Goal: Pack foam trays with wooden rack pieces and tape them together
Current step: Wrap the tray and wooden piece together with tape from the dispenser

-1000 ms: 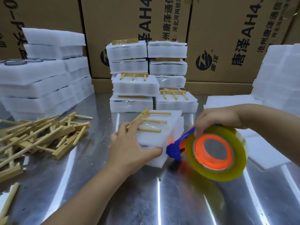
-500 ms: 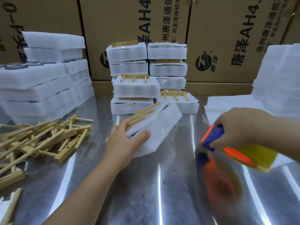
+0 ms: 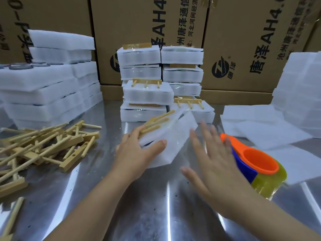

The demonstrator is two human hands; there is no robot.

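Right now the left hand (image 3: 137,153) grips the foam bundle (image 3: 173,141) by its near corner. The thumb is pressed on the side facing the camera and the other fingers (image 3: 133,134) are curled over the top edge, next to the wooden rack piece (image 3: 156,122) lying under clear tape. The bundle is tilted, its far end raised beyond the fingertips; whether its lower edge touches the desk (image 3: 156,206) is hard to tell.

The right hand (image 3: 213,153) holds nothing. Its fingers are straight and spread, blurred, just beside the bundle's right face. The tape dispenser (image 3: 257,164) lies on the desk just past the little-finger side of that hand.

The main risk is probably the one-corner grip. Foam is soft and light, so the bundle could twist or slip out from under the thumb. The layers could also slide apart if the tape isn't pressed down all round.

The rack's rods stick out beyond the fingertips and could catch on the finished stacks (image 3: 147,94) behind. A careless sweep of the open hand might also knock the dispenser, or stick to a loose end of tape
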